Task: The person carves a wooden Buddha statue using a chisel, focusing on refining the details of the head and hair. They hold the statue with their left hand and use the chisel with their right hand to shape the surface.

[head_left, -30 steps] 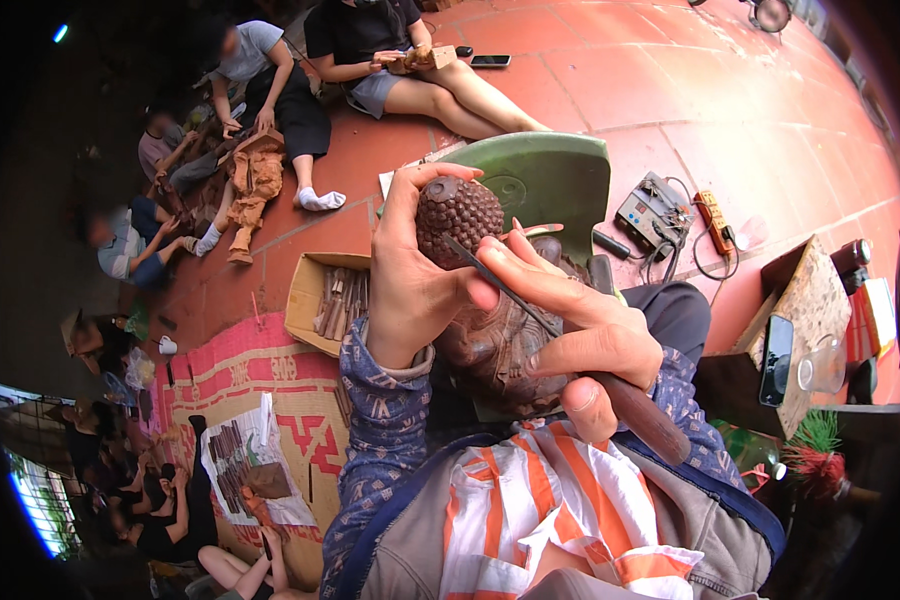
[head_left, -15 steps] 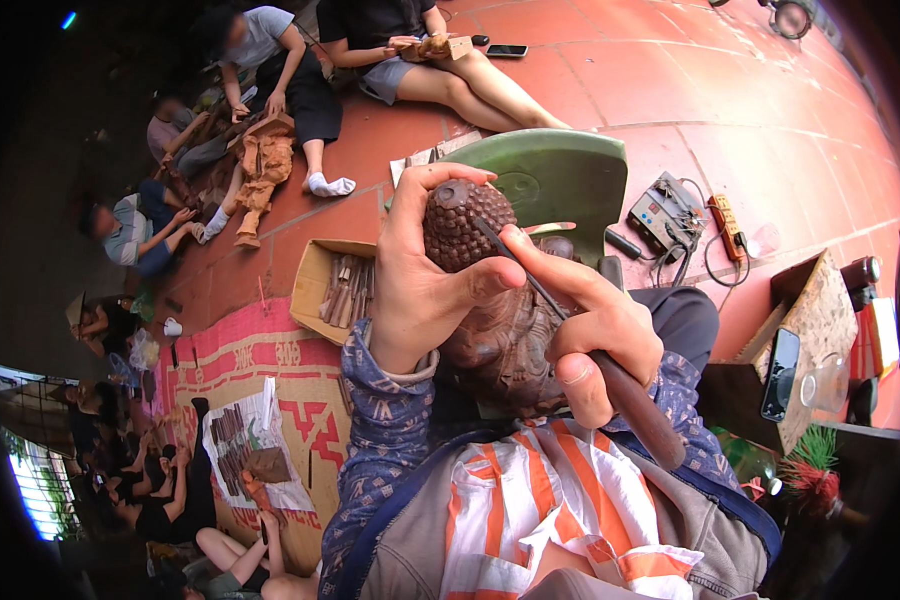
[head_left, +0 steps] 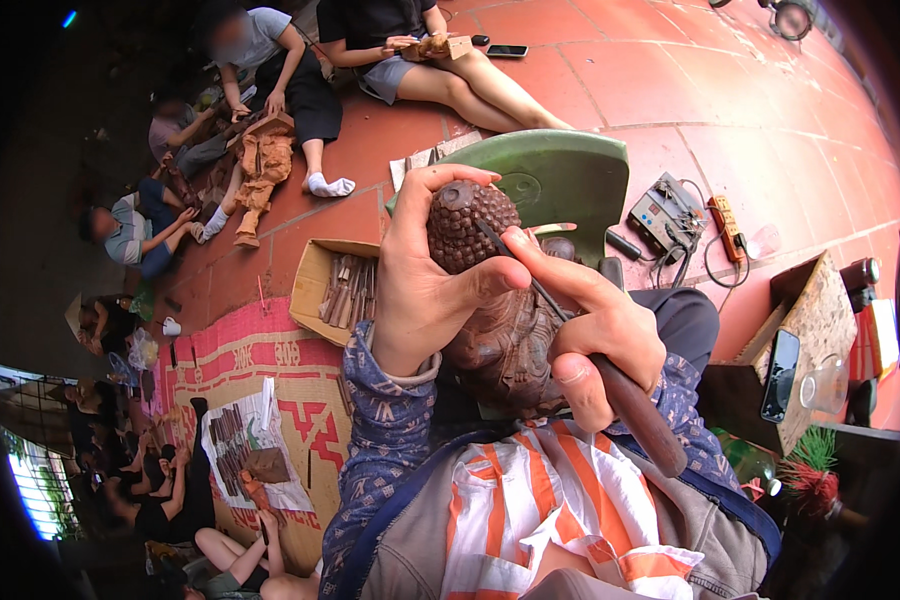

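Note:
A dark brown carved statue [head_left: 505,355] with a knobbed, curl-covered head [head_left: 462,228] stands in my lap. My left hand [head_left: 425,270] is wrapped round the head, fingers over its far side and thumb stretched across toward the right. In my right hand [head_left: 605,325] is a carving chisel [head_left: 642,420]; its thick wooden handle runs down toward my right sleeve. The thin dark blade reaches up and left, its tip at the right side of the knobbed head. My right index finger lies along the blade, close to my left thumb. My hands cover part of the statue's face and shoulders.
Behind the statue stands a green plastic chair [head_left: 580,180]. A box of chisels [head_left: 335,295] sits left, beside a patterned mat [head_left: 235,350] with more tools on paper. Right are a control box [head_left: 665,215], power strip [head_left: 728,225] and wooden box with phone [head_left: 781,375]. Several people sit around.
The statue's head and both my hands have shifted very slightly to the right. My grip on the statue and on the chisel looks the same.

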Demonstrator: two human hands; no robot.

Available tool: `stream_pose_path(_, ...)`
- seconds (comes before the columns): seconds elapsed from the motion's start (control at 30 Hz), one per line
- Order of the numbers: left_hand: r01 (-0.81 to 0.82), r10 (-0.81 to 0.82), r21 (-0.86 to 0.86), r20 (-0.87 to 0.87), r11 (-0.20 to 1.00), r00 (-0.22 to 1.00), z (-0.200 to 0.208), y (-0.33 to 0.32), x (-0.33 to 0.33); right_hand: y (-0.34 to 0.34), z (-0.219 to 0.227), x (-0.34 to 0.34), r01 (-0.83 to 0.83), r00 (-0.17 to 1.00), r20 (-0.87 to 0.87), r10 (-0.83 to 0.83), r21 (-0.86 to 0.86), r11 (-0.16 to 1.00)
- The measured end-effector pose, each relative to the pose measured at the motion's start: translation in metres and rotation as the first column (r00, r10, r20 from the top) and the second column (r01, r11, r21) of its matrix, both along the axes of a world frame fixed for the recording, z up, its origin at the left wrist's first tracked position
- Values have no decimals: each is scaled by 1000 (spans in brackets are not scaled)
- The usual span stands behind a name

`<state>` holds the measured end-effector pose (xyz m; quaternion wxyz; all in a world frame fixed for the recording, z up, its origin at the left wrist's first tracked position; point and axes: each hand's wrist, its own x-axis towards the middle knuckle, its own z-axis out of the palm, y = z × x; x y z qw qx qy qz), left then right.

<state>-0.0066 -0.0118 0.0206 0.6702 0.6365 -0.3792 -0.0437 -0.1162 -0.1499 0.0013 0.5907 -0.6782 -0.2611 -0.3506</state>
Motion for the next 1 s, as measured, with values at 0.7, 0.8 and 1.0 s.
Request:
stream_pose_path(0.7, -73, 71, 82, 31, 994, 997, 2, 2, -2, 7, 0, 5, 77, 997, 23, -77, -13, 997)
stream_pose_path(0.8, -54, 53, 65, 5, 996, 999, 3, 2, -2, 4, 0, 4, -5, 1000, -21, 5, 1, 1000)
stream_pose_path(1.0, -103, 78, 124, 187, 987, 979, 2, 2, 3, -12, -5, 10, -277, 950, 30, 310, 538, 796)
